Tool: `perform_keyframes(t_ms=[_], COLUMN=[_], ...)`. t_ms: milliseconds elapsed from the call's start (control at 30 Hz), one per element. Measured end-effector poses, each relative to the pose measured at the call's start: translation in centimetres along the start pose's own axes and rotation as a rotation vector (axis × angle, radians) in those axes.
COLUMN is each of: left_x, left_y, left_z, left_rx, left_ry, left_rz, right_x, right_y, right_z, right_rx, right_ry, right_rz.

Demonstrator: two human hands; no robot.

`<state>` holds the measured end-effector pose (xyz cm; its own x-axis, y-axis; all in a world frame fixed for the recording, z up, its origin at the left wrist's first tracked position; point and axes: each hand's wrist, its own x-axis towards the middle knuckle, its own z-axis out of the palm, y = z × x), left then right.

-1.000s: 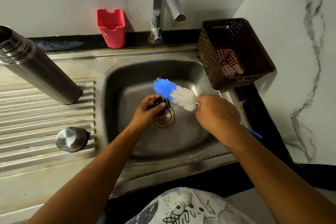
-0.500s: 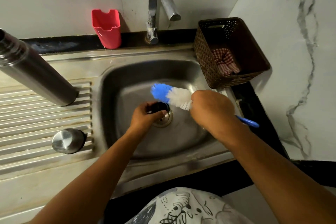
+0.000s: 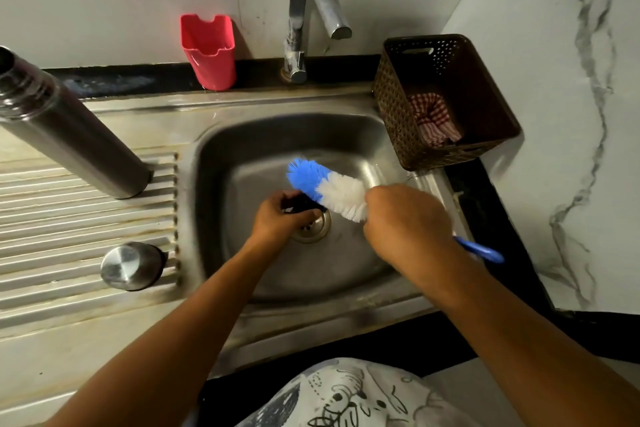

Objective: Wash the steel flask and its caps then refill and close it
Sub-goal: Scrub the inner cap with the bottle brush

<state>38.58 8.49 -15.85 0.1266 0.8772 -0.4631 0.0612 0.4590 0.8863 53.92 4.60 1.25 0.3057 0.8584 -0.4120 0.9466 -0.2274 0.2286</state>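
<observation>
Over the drain (image 3: 313,227) of the sink (image 3: 242,156), the fingers (image 3: 277,197) of the left hand (image 3: 280,218) are curled round a small black cap (image 3: 301,204). Just to their right, the right hand (image 3: 405,222) is clenched on the handle of a blue-and-white brush (image 3: 329,189) whose bristles lie against that cap. Well to the left of both hands, on the ribbed steel surface (image 3: 52,218), the flask (image 3: 76,135) stands on its base, and the steel cap (image 3: 130,265) sits apart from it, nearer the person.

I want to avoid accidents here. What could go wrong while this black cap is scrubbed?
The black cap, pinched by the left hand right above the drain, could slip under the bottle brush. The steel flask stands on the ribbed drainboard beside the sink; a bump might topple it.
</observation>
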Motion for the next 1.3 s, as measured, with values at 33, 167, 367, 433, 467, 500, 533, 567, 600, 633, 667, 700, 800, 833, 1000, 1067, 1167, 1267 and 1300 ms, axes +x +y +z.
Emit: perform_keyframes(t_ms=[33,167,367,433,467,500,533,567,600,633,667,700,800,833,1000,1067,1167,1267,1300], left_x=[-0.2,-1.3,-0.3,-0.2,-0.3,-0.4,-0.4,-0.4,-0.4,-0.3,-0.3,-0.4,-0.6,-0.7,-1.1,-1.2,-1.1,-0.8,-0.6], left_y=[0.5,0.8,0.8,1.3,1.6,1.7,1.8,1.7,1.7,1.6,1.5,1.5,1.8,1.9,2.1,2.0,1.7,1.1,0.9], left_z=[0.7,2.9,-0.3,-0.6,-0.7,-0.7,-0.7,-0.7,-0.7,-0.7,-0.6,-0.6,-0.4,-0.4,0.0,0.0,-0.1,-0.4,-0.5], left_rx=[0.017,-0.002,-0.239,-0.304,-0.333,-0.365,-0.399,-0.434,-0.465,-0.486,-0.495,-0.492,-0.426,-0.394,-0.326,-0.323,-0.378,-0.383,-0.36], left_ry=[-0.049,-0.126,-0.13,-0.135,-0.143,-0.157,-0.17,-0.178,-0.183,-0.181,-0.177,-0.169,-0.132,-0.123,-0.091,-0.087,-0.13,-0.159,-0.144], left_rz=[0.018,-0.004,-0.087,-0.119,-0.133,-0.143,-0.155,-0.172,-0.188,-0.202,-0.208,-0.21,-0.196,-0.186,-0.129,-0.113,-0.112,-0.126,-0.133], right_x=[0.0,2.6,2.5,2.3,2.3,2.2,2.1,2.1,2.1,2.1,2.0,2.0,2.1,2.1,2.3,2.3,2.4,2.6,2.5], right_y=[-0.4,-0.1,3.1,3.4,3.5,3.6,3.6,3.7,3.7,3.8,3.8,3.8,3.7,3.6,3.1,3.1,3.2,3.5,3.6], right_z=[0.1,1.4,3.4,3.7,3.7,3.8,3.8,3.8,3.8,3.8,3.9,3.9,4.1,4.2,4.8,5.1,5.6,5.8,5.7], right_rx=[0.023,0.174,0.409,0.474,0.501,0.524,0.546,0.566,0.584,0.597,0.603,0.607,0.607,0.604,0.616,0.62,0.641,0.648,0.64], right_ry=[-0.026,-0.025,0.043,0.035,0.036,0.043,0.047,0.05,0.054,0.059,0.06,0.058,0.061,0.066,0.04,0.021,0.004,-0.014,-0.014], right_rz=[0.014,0.02,-0.064,-0.079,-0.084,-0.094,-0.102,-0.108,-0.112,-0.117,-0.122,-0.128,-0.141,-0.146,-0.164,-0.164,-0.15,-0.133,-0.135])
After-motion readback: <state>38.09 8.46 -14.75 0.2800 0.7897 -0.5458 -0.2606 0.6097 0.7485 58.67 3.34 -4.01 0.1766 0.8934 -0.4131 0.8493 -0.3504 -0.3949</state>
